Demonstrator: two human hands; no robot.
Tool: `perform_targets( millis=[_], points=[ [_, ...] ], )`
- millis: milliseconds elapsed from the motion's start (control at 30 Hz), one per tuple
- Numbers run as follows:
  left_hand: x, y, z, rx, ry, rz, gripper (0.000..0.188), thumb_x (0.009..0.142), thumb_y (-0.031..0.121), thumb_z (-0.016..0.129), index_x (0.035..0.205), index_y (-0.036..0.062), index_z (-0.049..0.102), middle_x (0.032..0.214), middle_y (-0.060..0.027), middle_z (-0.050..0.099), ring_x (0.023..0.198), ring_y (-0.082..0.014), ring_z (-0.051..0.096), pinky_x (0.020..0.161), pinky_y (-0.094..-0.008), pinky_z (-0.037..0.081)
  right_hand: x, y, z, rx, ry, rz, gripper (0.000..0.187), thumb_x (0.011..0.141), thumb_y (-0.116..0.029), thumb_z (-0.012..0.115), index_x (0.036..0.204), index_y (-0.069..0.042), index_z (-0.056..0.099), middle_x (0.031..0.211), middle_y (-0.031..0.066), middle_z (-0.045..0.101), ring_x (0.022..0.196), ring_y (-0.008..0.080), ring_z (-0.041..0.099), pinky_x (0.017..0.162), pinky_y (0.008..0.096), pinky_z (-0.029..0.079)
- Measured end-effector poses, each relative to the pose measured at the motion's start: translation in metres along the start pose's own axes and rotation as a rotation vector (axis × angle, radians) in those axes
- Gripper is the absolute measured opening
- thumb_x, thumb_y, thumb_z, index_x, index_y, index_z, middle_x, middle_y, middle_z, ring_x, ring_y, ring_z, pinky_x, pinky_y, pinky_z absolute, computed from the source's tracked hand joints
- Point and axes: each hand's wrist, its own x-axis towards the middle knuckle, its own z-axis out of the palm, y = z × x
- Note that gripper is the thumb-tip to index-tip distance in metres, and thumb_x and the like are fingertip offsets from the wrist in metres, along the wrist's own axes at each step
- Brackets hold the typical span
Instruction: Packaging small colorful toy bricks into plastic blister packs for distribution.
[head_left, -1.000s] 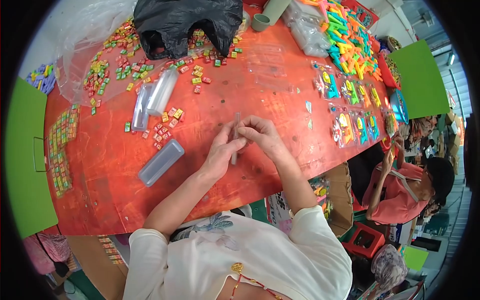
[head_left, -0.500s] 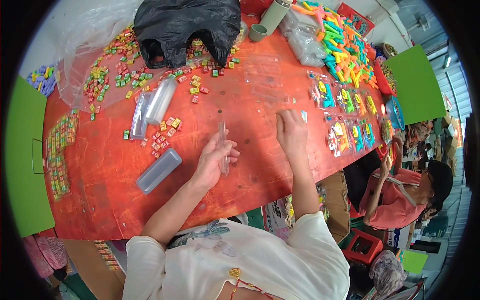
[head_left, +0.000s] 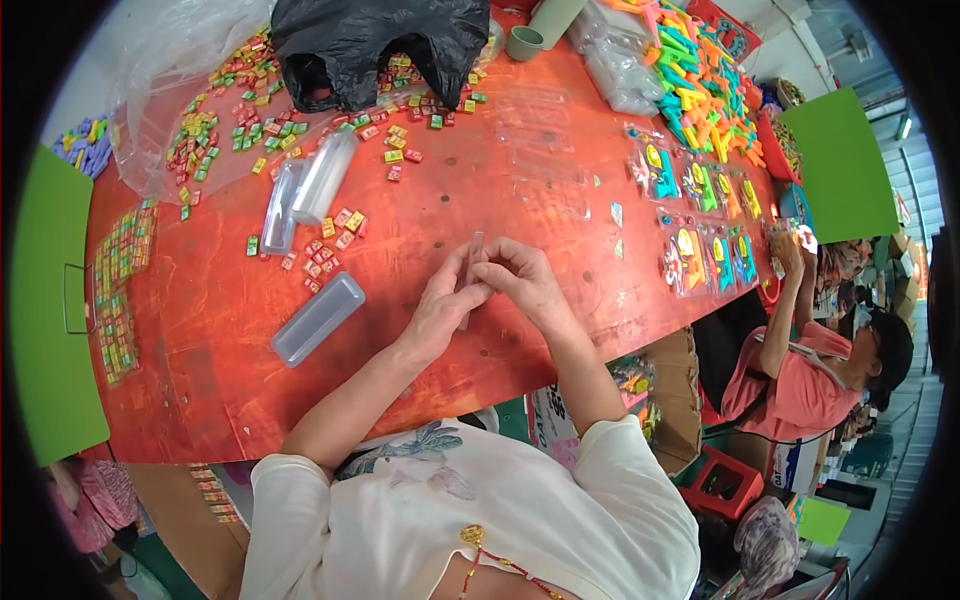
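In front of me, my left hand (head_left: 432, 312) grips a thin clear plastic piece (head_left: 476, 242), held on edge and pointing away from me. My right hand (head_left: 530, 288) meets it from the other side, thumb and fingertips pinched at the piece's upper part. The fingers cover much of the piece, so its full shape is hidden. To the left lies a clear oblong plastic box (head_left: 318, 320). Beyond it, small red, yellow and green packs (head_left: 345, 218) are scattered beside a clear tray (head_left: 281, 212) and a clear stack of trays (head_left: 326, 176).
A black plastic bag (head_left: 375, 45) stands at the back among many packs. Flat clear blisters (head_left: 540, 140) lie beyond my hands. Bagged toy sets (head_left: 690, 255) and a heap of bright toy pieces (head_left: 695, 90) are at the right. A co-worker (head_left: 800, 370) sits beyond the right edge.
My right hand has moved left and nearer to me and now pinches the clear piece alongside my left hand. The co-worker's hands have risen slightly.
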Motion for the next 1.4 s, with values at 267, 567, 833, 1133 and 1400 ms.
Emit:
perform_targets(
  millis=[267,567,833,1133,1400],
  points=[
    [-0.010,0.003,0.001,-0.280,-0.182,0.040,0.048,0.094,0.019,0.054,0.137,0.0059,0.039,0.113,-0.0050,0.055,0.099,-0.0151,0.056,0.087,-0.0316,0.046,-0.018,-0.006,-0.010,0.267,-0.046,0.075,0.006,0.089,-0.005,0.060,0.091,-0.001,0.064,0.080,0.0016,0.063,0.072,0.0087,0.057,0.064,0.0224,0.045],
    [-0.016,-0.007,-0.019,-0.346,-0.066,-0.015,0.041,0.097,0.022,0.050,0.134,0.0076,0.041,0.108,-0.0069,0.057,0.092,-0.0159,0.060,0.076,-0.0295,0.049,-0.033,-0.001,-0.058,-1.487,0.360,-0.451,0.014,0.073,-0.004,0.060,0.086,-0.006,0.058,0.079,0.0093,0.051,0.075,0.0277,0.056,0.067,0.0409,0.045],
    [-0.012,-0.013,-0.005,-0.154,-0.070,-0.010,0.055,0.092,0.018,0.056,0.141,0.0062,0.035,0.112,-0.0042,0.053,0.097,-0.0131,0.057,0.078,-0.0249,0.047,-0.019,0.001,-0.031,-0.754,0.305,-0.208,0.020,0.085,-0.009,0.064,0.102,0.000,0.062,0.084,0.0141,0.061,0.073,0.0270,0.061,0.063,0.0356,0.049],
    [-0.017,-0.009,0.001,-0.098,-0.148,0.019,0.061,0.092,0.016,0.054,0.146,0.0034,0.029,0.135,-0.0077,0.043,0.121,-0.0138,0.045,0.089,-0.0272,0.043,-0.029,-0.007,0.008,0.153,0.018,0.029,0.012,0.093,-0.008,0.057,0.093,0.004,0.060,0.081,0.0047,0.063,0.072,0.0099,0.058,0.063,0.0252,0.050],
    [-0.019,-0.010,-0.002,-0.290,-0.286,-0.058,0.059,0.097,0.019,0.049,0.149,0.0062,0.024,0.127,-0.0039,0.048,0.108,-0.0146,0.053,0.089,-0.0305,0.044,-0.035,-0.001,0.003,0.173,0.023,0.104,0.011,0.094,-0.008,0.058,0.093,0.001,0.063,0.079,0.0013,0.061,0.069,0.0082,0.055,0.062,0.0228,0.046]
  ],
)
